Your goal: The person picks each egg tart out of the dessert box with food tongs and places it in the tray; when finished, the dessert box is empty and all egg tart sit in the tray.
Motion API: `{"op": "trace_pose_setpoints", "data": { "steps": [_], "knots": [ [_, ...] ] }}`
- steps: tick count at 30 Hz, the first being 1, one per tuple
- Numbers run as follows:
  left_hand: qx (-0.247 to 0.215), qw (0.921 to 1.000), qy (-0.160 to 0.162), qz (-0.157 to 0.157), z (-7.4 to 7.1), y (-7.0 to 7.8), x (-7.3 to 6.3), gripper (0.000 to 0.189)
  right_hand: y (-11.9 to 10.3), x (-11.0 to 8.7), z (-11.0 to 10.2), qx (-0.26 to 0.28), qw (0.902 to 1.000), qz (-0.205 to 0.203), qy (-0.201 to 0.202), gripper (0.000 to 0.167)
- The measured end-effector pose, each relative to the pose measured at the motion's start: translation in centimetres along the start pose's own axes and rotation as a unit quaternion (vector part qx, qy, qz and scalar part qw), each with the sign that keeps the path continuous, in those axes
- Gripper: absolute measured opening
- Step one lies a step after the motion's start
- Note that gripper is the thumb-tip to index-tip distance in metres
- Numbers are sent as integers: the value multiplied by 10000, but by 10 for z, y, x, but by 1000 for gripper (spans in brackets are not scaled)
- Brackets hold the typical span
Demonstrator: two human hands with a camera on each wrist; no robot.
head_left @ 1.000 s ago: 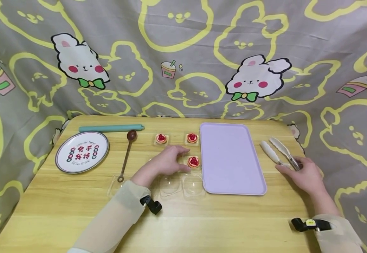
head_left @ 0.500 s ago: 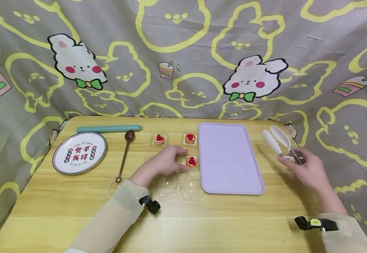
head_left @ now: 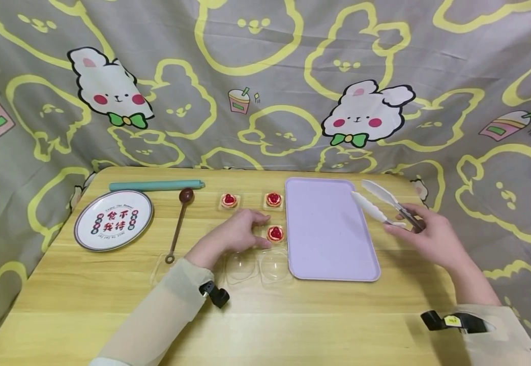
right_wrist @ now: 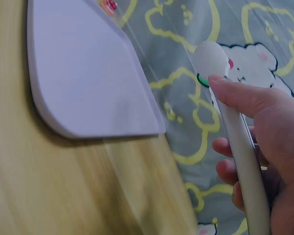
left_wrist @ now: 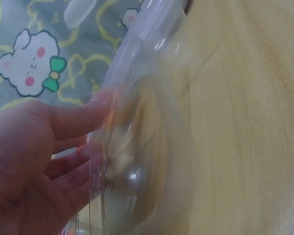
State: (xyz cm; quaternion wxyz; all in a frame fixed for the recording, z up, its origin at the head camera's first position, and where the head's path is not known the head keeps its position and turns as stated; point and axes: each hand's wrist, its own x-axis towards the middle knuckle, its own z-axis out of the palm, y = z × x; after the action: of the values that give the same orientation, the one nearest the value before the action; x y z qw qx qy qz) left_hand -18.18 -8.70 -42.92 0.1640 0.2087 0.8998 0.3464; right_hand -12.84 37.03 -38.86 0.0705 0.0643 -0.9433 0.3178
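My left hand (head_left: 235,235) holds the edges of a clear plastic box with its thumb and forefinger, around a small red-topped tart (head_left: 275,234). The box's domed lid (head_left: 274,265) lies folded open toward me, and in the left wrist view it fills the space beside the fingers. My right hand (head_left: 432,238) grips a pair of tongs (head_left: 370,207) with white tips. The tongs are spread apart, their tips pointing left near the right edge of a lilac tray (head_left: 334,229). In the right wrist view the thumb lies along one tong arm (right_wrist: 245,161).
Two more boxed tarts, one at left (head_left: 229,200) and one at right (head_left: 273,199), sit behind the left hand. Farther left are a brown ladle (head_left: 178,231), a printed white plate (head_left: 113,219) and a teal roll (head_left: 155,186). A patterned curtain (head_left: 265,76) stands behind the table.
My right hand has raised the tongs from the table's right side and swung them left toward the tray. The left hand stays at the front tart's box.
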Motion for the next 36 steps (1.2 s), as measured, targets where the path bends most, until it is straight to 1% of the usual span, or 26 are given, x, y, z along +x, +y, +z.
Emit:
{"op": "trace_pose_setpoints", "data": {
  "steps": [5, 8, 11, 15, 18, 22, 25, 31, 36],
  "knots": [
    [-2, 10000, 29, 4, 1, 0, -1, 76, -15, 5, 4, 82, 9994, -152, -285, 53],
    [48, 10000, 26, -3, 1, -1, -1, 76, -21, 8, 8, 126, 9986, -347, -388, 48],
    [105, 9999, 35, -4, 1, -1, -1, 76, -26, 11, 11, 67, 9977, -569, -367, 46],
    [145, 9999, 51, 15, 0, -1, 0, 75, -34, 16, 14, -187, 9962, -810, -268, 48],
    [142, 9999, 35, 0, 0, -1, 0, 75, -41, 18, 18, -269, 9956, -832, -326, 50],
    [131, 9999, 29, -40, 0, 0, -1, 75, -50, 22, 22, -156, 9956, -758, -527, 51],
    [129, 9999, 30, -57, 0, 0, -1, 75, -57, 24, 25, -127, 9947, -818, -616, 51],
    [99, 9999, 18, -81, 0, 0, -1, 74, -66, 29, 34, -209, 9888, -1326, -655, 54],
    [107, 9999, 12, -126, 1, 0, -1, 75, -72, 34, 42, -217, 9835, -1657, -692, 51]
  ]
}}
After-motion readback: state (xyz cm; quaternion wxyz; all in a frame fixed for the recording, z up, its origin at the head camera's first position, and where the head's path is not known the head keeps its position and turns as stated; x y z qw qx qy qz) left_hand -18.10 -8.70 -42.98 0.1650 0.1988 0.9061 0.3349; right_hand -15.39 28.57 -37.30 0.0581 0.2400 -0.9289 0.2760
